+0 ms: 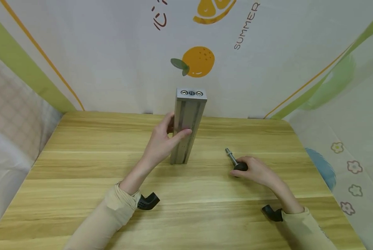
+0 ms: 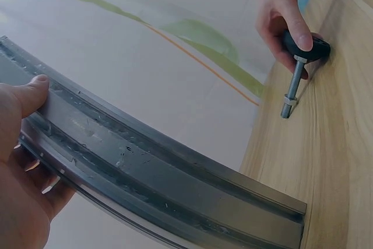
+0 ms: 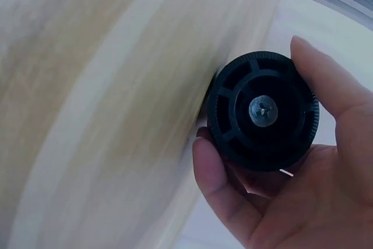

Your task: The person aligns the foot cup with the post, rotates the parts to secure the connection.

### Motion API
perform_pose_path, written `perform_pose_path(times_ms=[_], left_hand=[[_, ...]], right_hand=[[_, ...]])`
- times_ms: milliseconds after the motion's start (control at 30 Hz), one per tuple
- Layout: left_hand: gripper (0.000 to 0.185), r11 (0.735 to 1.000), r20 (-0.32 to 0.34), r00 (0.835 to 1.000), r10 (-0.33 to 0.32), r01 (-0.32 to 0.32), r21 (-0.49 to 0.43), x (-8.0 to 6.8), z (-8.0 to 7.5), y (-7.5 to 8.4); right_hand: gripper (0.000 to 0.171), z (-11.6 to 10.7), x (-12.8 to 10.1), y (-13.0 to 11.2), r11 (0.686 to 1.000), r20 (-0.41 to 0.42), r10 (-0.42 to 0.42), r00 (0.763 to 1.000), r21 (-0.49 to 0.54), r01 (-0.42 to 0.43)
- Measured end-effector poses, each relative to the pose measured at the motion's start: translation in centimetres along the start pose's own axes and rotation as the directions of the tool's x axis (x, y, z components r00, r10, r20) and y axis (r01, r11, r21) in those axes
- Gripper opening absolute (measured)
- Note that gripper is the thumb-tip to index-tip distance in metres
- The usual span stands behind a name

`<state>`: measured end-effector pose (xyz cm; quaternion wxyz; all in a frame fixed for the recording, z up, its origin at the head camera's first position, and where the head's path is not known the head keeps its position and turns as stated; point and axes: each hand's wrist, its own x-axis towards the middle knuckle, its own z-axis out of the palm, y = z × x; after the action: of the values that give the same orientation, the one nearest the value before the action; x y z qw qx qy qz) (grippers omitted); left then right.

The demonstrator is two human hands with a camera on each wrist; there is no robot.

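An aluminium profile (image 1: pixel 188 121) stands upright on the wooden table, with two screws and a hole in its top end plate (image 1: pixel 191 93). My left hand (image 1: pixel 163 142) grips it around the middle, thumb across the front face and fingers behind. In the left wrist view the grooves of the profile (image 2: pixel 145 161) show along its length. To the right, my right hand (image 1: pixel 256 170) holds a levelling foot (image 1: pixel 241 166) by its round black base, close over the table. Its threaded stud with a nut (image 2: pixel 291 91) points away from the palm. The base's ribbed underside (image 3: pixel 262 138) faces the right wrist camera.
The wooden table (image 1: pixel 96 180) has its back edge against a white printed cloth (image 1: pixel 127 69). More cloth hangs along the left and right sides. A black wrist camera mount (image 1: pixel 148 201) sits at the left cuff, another (image 1: pixel 271 213) at the right.
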<state>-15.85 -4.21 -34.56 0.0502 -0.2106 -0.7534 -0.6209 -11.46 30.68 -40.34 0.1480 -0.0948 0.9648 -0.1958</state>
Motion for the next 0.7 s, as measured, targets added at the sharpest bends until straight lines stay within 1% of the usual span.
perform_pose_path(times_ms=[167,300,500,700], left_hand=[[0.049,1.0,-0.001,1.0,0.001,-0.001,0.001,0.0,0.0,-0.1],[0.05,1.0,0.001,1.0,-0.002,0.002,-0.002,0.0,0.0,-0.2],[0.05,1.0,0.001,1.0,-0.006,0.006,0.0,-0.1,-0.1,-0.2],[0.05,1.0,0.0,1.0,0.004,-0.004,0.003,0.0,0.0,-0.2]], right_hand=[[0.068,-0.1,0.0,-0.3,1.0,-0.013,0.006,1.0,0.006,-0.006],[0.067,-0.3,-0.1,-0.4,0.999,-0.016,0.02,1.0,0.036,-0.019],[0.062,-0.9,-0.1,-0.3,0.993,-0.015,0.036,0.999,0.111,-0.034],[0.055,-1.6,-0.4,-0.4,0.985,-0.068,0.043,0.997,0.17,-0.031]])
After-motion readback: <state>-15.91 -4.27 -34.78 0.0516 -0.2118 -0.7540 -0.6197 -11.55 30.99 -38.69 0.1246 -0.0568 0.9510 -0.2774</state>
